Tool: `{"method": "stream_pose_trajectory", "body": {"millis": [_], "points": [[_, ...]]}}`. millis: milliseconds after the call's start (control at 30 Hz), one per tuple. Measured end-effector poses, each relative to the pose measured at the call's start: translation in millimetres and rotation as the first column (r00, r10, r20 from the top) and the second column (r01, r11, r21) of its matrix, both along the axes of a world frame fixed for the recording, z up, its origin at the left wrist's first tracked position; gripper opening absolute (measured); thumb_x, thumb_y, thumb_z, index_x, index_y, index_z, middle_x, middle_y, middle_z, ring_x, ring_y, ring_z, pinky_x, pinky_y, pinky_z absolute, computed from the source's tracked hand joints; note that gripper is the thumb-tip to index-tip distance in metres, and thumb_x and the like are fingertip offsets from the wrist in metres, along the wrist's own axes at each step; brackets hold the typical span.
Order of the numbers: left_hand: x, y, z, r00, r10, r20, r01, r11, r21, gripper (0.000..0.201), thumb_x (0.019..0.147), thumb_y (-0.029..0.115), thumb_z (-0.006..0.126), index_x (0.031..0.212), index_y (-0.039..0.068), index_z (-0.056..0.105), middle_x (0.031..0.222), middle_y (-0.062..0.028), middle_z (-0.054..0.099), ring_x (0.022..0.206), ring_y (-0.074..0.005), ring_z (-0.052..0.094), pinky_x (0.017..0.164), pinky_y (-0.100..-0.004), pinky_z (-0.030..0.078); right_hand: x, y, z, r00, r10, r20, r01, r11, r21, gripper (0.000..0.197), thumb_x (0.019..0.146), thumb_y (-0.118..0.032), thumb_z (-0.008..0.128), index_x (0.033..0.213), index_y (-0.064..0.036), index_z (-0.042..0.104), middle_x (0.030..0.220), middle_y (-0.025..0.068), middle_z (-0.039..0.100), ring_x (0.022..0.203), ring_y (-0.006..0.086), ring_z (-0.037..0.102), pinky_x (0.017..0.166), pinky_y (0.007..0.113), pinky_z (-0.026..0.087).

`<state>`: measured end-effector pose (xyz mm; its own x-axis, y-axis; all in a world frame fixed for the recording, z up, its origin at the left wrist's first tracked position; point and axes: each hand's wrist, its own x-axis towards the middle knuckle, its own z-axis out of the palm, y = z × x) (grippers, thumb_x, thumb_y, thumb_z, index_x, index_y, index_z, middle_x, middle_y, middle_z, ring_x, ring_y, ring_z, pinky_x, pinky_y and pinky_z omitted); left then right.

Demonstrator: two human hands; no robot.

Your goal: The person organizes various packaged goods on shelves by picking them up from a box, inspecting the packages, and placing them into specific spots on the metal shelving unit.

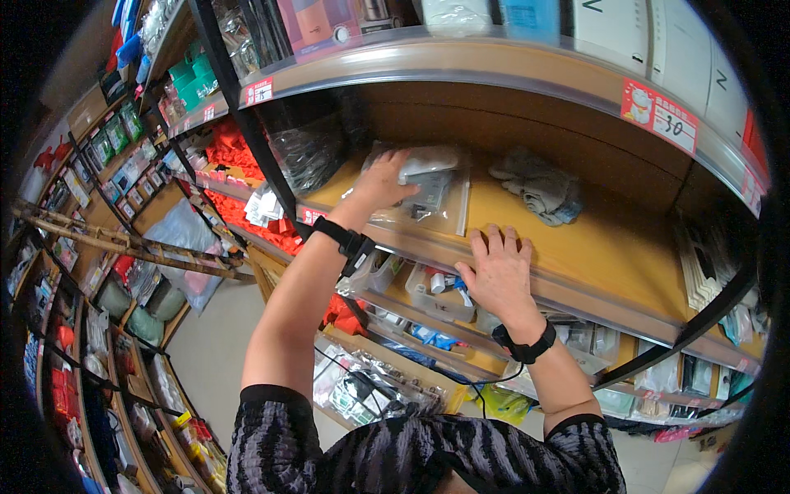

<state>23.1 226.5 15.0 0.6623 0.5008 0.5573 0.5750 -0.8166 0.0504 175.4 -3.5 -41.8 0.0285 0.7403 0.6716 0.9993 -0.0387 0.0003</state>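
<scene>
My left hand lies on the left part of a clear plastic bag on the wooden shelf. Its thumb stretches right, over a grey item inside the bag; the exact kind of item is hard to make out. At the shelf's front edge, my right hand rests palm down with its fingers spread and nothing in it. Beyond it, a crumpled grey cloth sits on the same board. Both wrists carry black bands.
Dark plastic-wrapped goods stand left of the bag. White packages fill the shelf's right end. Below are clear plastic bins with small items. Boxes stand overhead. A bamboo pole crosses the aisle at left.
</scene>
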Motion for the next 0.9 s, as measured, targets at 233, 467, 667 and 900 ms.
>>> {"method": "stream_pose_trajectory", "body": {"millis": [233, 467, 667, 900], "points": [[21.7, -20.9, 14.2, 0.981, 0.160, 0.107, -0.120, 0.945, -0.304, 0.030, 0.075, 0.024, 0.058, 0.100, 0.007, 0.059, 0.093, -0.0184, 0.059, 0.088, -0.0296, 0.056, 0.078, -0.0364, 0.043, 8.9, -3.2, -2.6, 1.000, -0.005, -0.007, 0.005, 1.000, -0.015, 0.049, 0.071, -0.039, 0.059, 0.107, -0.0068, 0.050, 0.106, 0.0152, 0.050, 0.101, 0.0342, 0.045, 0.080, 0.052, 0.035], [-4.4, -88.1, 35.0, 0.750, 0.088, 0.656, 0.449, 0.659, -0.603, 0.023, 0.087, 0.017, 0.046, 0.098, -0.002, 0.053, 0.087, -0.0042, 0.057, 0.082, -0.0152, 0.057, 0.072, -0.0303, 0.048, 8.1, -8.1, 0.2, 1.000, -0.006, 0.006, 0.006, 1.000, 0.025, 0.048, 0.072, -0.038, 0.058, 0.107, -0.0066, 0.049, 0.102, 0.0144, 0.052, 0.099, 0.0301, 0.046, 0.081, 0.048, 0.036], [-30.2, -168.7, -5.5, 0.528, 0.278, 0.803, 0.768, 0.248, -0.591, 0.025, 0.089, 0.018, 0.043, 0.106, 0.000, 0.048, 0.101, -0.0064, 0.055, 0.092, -0.0186, 0.056, 0.079, -0.0410, 0.049, 8.5, -16.4, 14.8, 0.199, 0.526, -0.827, -0.426, 0.806, 0.411, 0.057, 0.084, -0.027, 0.052, 0.127, 0.0024, 0.028, 0.107, 0.0182, 0.053, 0.096, 0.0241, 0.054, 0.082, 0.034, 0.042], [-49.6, -203.5, -42.8, 0.492, 0.315, 0.811, 0.845, 0.051, -0.532, 0.035, 0.084, 0.017, 0.052, 0.114, 0.002, 0.045, 0.110, -0.0080, 0.053, 0.096, -0.0157, 0.054, 0.078, -0.0289, 0.046, -21.9, -26.1, 15.2, -0.003, 0.395, -0.919, -0.698, 0.657, 0.285, 0.031, 0.080, -0.011, 0.057, 0.105, -0.0001, 0.043, 0.084, 0.0081, 0.057, 0.072, 0.0119, 0.055, 0.061, 0.024, 0.045]]}}
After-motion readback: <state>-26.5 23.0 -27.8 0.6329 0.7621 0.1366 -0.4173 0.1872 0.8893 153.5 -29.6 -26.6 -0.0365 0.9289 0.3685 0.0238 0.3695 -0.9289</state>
